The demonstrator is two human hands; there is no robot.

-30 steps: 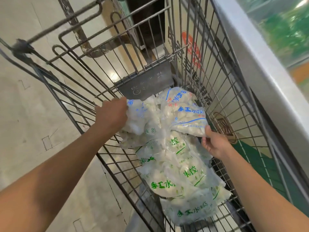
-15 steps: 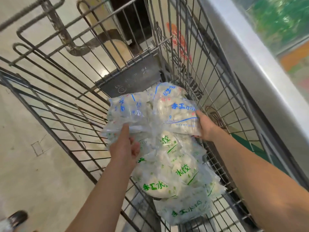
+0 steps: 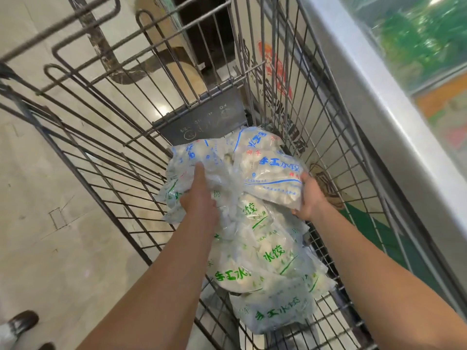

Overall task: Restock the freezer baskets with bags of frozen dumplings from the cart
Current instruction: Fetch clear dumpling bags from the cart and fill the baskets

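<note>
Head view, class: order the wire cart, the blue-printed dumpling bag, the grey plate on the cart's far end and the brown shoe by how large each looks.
1. wire cart
2. blue-printed dumpling bag, nearer the camera than the plate
3. grey plate
4. brown shoe, partly cut off at the frame edge

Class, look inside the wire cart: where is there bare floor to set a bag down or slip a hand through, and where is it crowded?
Bare mesh floor lies between the cart's left wall and the dumpling bags. Crowded: the bags fill the cart's right side against the right wall, where the left hand and right hand grip the top bags.
</note>
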